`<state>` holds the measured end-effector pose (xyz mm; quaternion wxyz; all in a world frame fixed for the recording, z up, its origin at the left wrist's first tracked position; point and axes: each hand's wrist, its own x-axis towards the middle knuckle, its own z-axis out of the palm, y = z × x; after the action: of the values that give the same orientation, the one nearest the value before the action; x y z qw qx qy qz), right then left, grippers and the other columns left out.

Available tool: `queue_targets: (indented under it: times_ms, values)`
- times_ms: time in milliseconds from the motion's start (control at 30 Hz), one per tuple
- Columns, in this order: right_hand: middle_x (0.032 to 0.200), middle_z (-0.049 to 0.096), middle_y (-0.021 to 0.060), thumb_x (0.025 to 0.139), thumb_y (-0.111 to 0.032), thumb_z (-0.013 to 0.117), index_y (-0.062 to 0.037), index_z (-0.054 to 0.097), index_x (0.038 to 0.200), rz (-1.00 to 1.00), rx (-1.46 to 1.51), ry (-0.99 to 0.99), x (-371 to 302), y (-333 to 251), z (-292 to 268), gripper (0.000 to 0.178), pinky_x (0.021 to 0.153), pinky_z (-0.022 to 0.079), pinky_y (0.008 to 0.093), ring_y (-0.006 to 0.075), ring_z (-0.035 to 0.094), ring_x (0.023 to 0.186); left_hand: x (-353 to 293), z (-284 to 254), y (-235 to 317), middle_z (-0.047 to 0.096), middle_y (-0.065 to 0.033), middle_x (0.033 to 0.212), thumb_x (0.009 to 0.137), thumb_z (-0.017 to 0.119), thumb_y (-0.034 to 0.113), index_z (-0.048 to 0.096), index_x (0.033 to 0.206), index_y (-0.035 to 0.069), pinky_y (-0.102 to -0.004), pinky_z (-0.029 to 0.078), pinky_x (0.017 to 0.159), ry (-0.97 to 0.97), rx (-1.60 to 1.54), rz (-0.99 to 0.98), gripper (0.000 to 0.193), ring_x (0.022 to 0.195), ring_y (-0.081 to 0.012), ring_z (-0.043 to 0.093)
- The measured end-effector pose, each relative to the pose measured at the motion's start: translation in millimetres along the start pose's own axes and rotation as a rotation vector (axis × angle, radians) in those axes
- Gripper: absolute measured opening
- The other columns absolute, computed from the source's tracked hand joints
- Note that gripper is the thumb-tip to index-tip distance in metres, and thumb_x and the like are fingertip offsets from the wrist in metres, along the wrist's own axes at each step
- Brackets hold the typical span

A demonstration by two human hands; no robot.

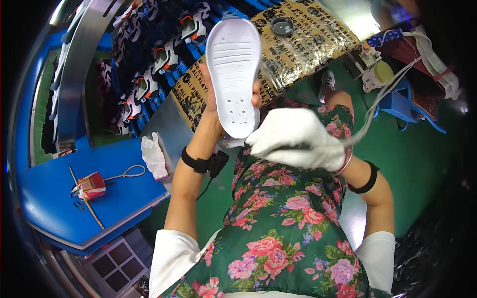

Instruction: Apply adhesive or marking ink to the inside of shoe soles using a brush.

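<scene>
My bare left hand holds a white shoe sole upright, its underside facing me, toe up. Its fingers wrap behind the sole and the thumb tip shows at the sole's right edge. My right hand, in a white glove, is at the heel end of the sole and grips a thin tool with a white cable running off to the upper right. The tool's tip touches the heel area; the tool itself is mostly hidden by the glove. Black bands sit on both wrists. A floral apron covers my lap.
A conveyor rack with several shoes runs along the upper left. A blue table on the left holds a red-and-white small carton, a stick, a looped cord and a white glove. A cardboard-covered board and a small round dish lie ahead.
</scene>
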<state>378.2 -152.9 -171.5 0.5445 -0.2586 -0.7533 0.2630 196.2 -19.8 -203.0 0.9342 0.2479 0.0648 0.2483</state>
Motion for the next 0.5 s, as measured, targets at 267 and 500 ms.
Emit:
queue_targets:
  times_ms: [267,500]
  values:
    - [0.093,0.072,0.0081,0.072,-0.002,0.075,-0.0084,0.072,0.091,-0.031,0.011,-0.115,7,6,-12,0.020,0.075,0.054,0.0370,0.0272,0.068,0.085,6,-19,7,0.065,-0.0262,0.104,0.075,0.035,0.091,0.044,0.143,0.005,-0.0467,0.060,0.069,0.052,0.065,-0.275,0.110,0.082,-0.0372,0.070]
    - [0.087,0.074,0.0062,0.078,-0.003,0.077,-0.0018,0.076,0.094,0.647,0.565,0.283,-11,24,-22,0.016,0.066,0.053,0.0274,0.0122,0.067,0.074,20,-10,-1,0.065,-0.0205,0.102,0.082,0.033,0.086,0.049,0.135,0.003,-0.0458,0.058,0.072,0.105,-0.078,-0.067,0.100,0.087,-0.0337,0.068]
